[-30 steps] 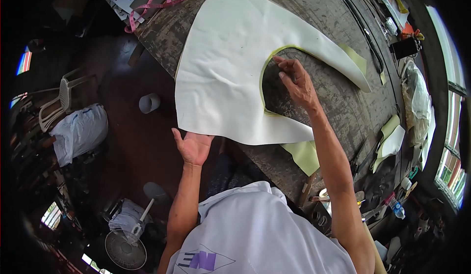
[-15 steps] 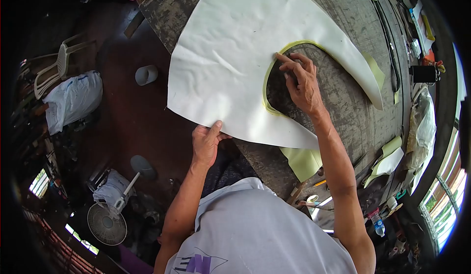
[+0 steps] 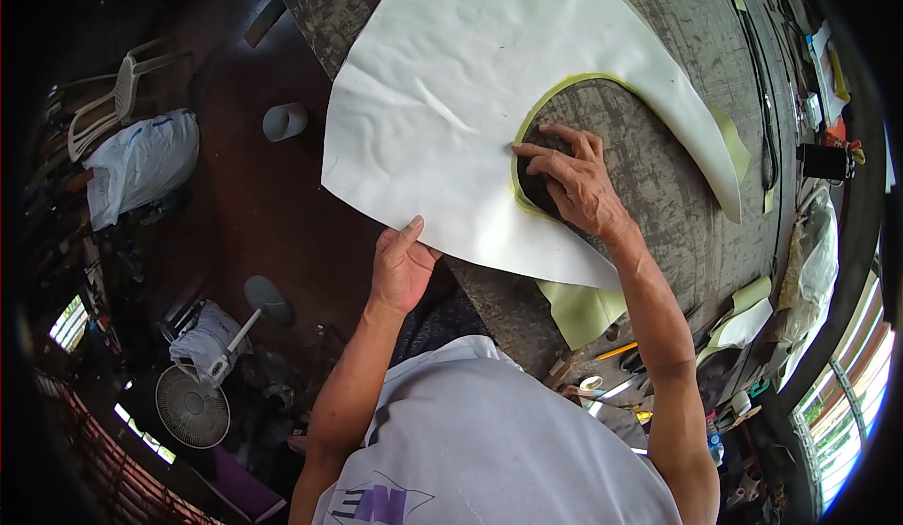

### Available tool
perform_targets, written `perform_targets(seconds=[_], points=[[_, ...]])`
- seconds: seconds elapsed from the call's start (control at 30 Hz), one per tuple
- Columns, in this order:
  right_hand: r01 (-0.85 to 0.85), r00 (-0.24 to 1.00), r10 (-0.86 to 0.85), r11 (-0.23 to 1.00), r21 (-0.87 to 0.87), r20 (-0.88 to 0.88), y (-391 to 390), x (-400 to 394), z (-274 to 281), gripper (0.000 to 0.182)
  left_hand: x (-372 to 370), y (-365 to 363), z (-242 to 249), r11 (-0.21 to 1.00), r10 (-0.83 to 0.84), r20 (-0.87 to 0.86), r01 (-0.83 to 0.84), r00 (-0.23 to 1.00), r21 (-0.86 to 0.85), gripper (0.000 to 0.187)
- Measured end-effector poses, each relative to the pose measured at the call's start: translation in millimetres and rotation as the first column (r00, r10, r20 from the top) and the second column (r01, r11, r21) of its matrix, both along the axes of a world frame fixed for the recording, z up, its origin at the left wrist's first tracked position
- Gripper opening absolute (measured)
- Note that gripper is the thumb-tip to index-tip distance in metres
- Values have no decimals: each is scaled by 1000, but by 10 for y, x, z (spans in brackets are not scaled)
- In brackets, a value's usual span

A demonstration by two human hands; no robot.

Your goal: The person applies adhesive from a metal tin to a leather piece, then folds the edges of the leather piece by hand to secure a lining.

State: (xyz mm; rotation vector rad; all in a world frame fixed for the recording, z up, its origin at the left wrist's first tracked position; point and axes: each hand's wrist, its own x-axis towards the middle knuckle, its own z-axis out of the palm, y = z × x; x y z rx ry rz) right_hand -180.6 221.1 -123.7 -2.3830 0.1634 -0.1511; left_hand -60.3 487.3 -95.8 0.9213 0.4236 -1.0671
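Note:
A large white sheet [image 3: 423, 120] with a curved cut-out edged in yellow-green lies on the worn dark table [image 3: 658, 214]. My left hand [image 3: 404, 266] grips its lower edge, thumb on top and fingers underneath. Inside the cut-out is my right hand [image 3: 576, 179], fingers apart and bent, with a fingertip touching the yellow-green edge [image 3: 516, 160]. A yellow-green piece [image 3: 581, 310] shows from under the sheet near my right forearm.
At the table's right lie a folded green and white piece [image 3: 743, 316], a black strap [image 3: 755, 83] and clear plastic [image 3: 816, 252]. A yellow pencil [image 3: 616, 350] and tape roll [image 3: 591, 383] are near my body. A fan [image 3: 193, 405] and white chair [image 3: 122, 97] stand left.
My right hand has moved down along the edge of the cut-out. The left hand still holds the sheet's lower edge. The whole view has shifted slightly.

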Motion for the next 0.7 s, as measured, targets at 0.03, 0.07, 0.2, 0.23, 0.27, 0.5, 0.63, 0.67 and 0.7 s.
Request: perform_targets(seconds=[0.03,0.07,0.2,0.23,0.27,0.5,0.63,0.67,0.7], points=[[-13,1000,13,1000,10,4,7,-11,0,37,-8,-58,57,1000,11,-12,-12,1000,-17,31],[-26,1000,26,999,21,8,8,-26,0,36,-25,-100,96,999,22,-25,-23,999,-33,32],[-79,997,80,990,120,1,-28,-85,45,30,-130,-194,122,994,14,-74,-22,997,-108,44],[-44,999,44,961,272,8,-57,-114,52,28,-183,-238,123,992,19,-68,-27,998,-125,47],[-11,1000,8,908,419,10,-91,-149,58,26,-228,-274,123,989,24,-61,-32,998,-143,50],[397,917,-328,798,454,-225,162,-580,447,41,-434,-349,22,977,-207,244,213,947,2,49],[371,899,-302,910,184,-316,511,-986,642,54,-493,-427,-6,987,-162,83,159,983,35,41],[350,898,-298,930,112,-324,563,-1048,678,55,-476,-449,22,992,-120,-1,120,993,-40,41],[384,892,-313,906,180,-327,611,-1101,673,54,-438,-484,84,991,-85,-88,75,992,-111,41]])
